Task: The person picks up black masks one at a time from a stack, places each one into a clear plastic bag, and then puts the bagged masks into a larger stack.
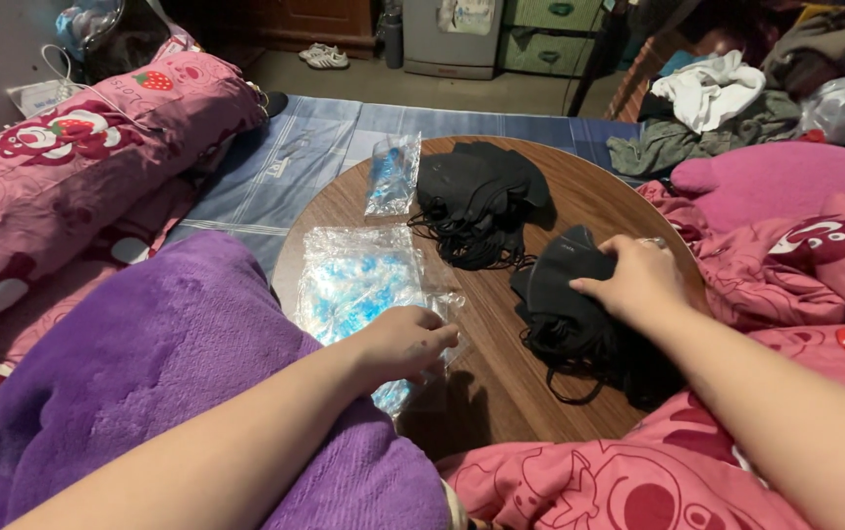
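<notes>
1. Right-hand grip [638, 280]: fingers curl over the top black mask [565, 270] of the near pile [579, 334], pinching it loose, likely because stacked masks cling.
2. Left-hand grip [405, 344]: fingertips pinch the edge of a clear plastic bag [358, 280] with blue print, lying flat on the round tabletop [501, 383] within easy reach.
3. A 2nd mask pile [476, 191] and a smaller clear bag [393, 175] sit farther back, apart from the hands.
</notes>
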